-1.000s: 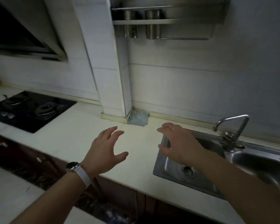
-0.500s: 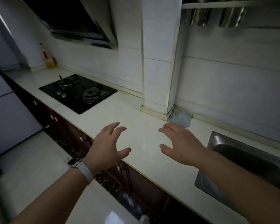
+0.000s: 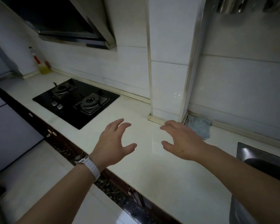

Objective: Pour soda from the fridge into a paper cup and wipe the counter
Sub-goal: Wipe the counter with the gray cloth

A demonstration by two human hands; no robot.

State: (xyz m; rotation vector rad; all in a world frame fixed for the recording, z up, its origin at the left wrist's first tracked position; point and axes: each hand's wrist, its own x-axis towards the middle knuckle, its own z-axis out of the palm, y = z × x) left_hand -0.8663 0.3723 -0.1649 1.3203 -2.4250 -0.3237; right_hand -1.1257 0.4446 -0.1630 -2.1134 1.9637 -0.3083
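My left hand [image 3: 114,143], with a white watch band on its wrist, hovers over the front edge of the pale counter [image 3: 160,172], fingers spread and holding nothing. My right hand [image 3: 183,141] hovers beside it over the counter, fingers also spread and empty. A folded grey-blue cloth [image 3: 199,127] lies on the counter against the wall, just behind my right hand. A pale fridge [image 3: 8,131] stands at the far left. No soda and no paper cup are in view.
A black two-burner gas hob [image 3: 78,101] is set into the counter to the left, under a range hood [image 3: 68,25]. A bottle of yellow liquid [image 3: 42,63] stands in the far left corner. A steel sink [image 3: 262,162] lies at the right edge. A tiled column [image 3: 168,62] juts out behind my hands.
The view has swung left: the sink and tap slid off to the right, while the hob, bottle and fridge came into view. Both hands stay spread and empty.
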